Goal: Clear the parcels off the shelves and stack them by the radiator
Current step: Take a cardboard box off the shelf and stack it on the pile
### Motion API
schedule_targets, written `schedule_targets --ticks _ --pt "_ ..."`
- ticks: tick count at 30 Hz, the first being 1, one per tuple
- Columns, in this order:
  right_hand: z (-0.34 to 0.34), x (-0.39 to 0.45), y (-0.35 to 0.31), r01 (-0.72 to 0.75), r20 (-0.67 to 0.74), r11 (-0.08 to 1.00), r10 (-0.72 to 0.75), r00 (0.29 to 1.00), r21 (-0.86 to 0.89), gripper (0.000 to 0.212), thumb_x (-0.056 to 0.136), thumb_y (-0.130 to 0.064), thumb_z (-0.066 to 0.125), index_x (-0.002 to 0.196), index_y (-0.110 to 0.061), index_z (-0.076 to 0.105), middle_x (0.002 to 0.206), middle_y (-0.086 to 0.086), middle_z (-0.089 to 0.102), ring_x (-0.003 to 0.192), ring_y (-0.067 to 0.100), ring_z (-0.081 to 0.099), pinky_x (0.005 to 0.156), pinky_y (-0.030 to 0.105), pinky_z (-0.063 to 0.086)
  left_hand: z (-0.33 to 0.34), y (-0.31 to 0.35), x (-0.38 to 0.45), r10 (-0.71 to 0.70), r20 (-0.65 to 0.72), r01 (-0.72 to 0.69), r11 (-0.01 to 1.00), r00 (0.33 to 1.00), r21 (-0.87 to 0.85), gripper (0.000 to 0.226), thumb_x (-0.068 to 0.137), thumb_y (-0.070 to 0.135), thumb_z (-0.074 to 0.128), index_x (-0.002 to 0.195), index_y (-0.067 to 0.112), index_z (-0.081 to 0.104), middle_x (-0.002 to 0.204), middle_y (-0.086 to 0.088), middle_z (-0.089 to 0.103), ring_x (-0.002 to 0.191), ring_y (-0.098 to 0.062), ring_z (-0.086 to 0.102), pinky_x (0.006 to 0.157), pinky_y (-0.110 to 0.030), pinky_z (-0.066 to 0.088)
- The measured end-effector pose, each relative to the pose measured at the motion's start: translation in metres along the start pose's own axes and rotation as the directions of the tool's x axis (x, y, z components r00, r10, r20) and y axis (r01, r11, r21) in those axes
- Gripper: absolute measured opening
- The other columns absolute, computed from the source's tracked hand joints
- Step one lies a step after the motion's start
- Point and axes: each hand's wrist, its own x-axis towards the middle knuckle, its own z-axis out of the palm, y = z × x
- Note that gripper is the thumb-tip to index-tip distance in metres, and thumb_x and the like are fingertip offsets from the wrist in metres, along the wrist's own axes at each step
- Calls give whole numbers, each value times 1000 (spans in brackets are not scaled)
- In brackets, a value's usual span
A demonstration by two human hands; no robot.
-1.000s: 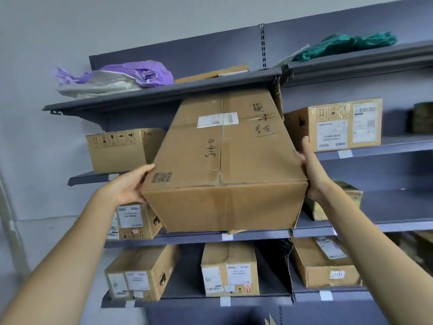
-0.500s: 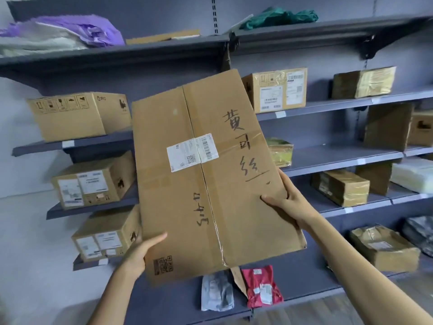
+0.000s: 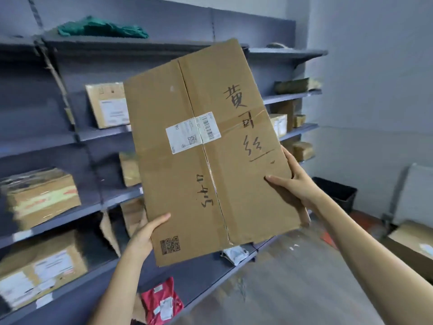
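The large box (image 3: pixel 206 148) is held before the shelves (image 3: pixel 77 134), a bin (image 3: pixel 337 193) right of it.

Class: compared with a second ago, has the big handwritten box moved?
Yes. The big box, held by both hands, has come off the grey shelves and toward the camera.

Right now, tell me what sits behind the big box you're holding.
The big box, held by the left hand and right hand, hides the middle shelves. Parcel edges show beside it: a labelled one and a small brown one. The rest is covered.
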Motion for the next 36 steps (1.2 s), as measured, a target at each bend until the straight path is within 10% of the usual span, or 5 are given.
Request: schedule_targets --ticks 14,30,36 --pt "-367 2 110 -120 -517 993 115 848 25 84 76 -8 74 141 -38 31 127 -7 60 112 10 61 92 29 49 424 -128 169 -204 432 132 973 878 189 46 82 13 66 114 43 50 96 3 68 84 -17 64 62 -32 49" --pt "-642 217 288 -282 -695 923 382 609 261 84 77 -3 73 144 -29 29 125 5 62 109 22 63 98 44 49 794 -269 479 -456 566 146 849 686 507 55 81 21 69 131 23 47 103 -6 67 93 -24 62 72 -36 51" --pt "-749 265 397 -328 -717 866 497 488 377 86 71 -14 79 141 -36 32 121 -2 63 104 18 64 78 30 55 927 -344 565 -534 558 118 782 635 613 64 80 23 70 135 26 40 115 -9 64 95 -25 63 68 -35 51"
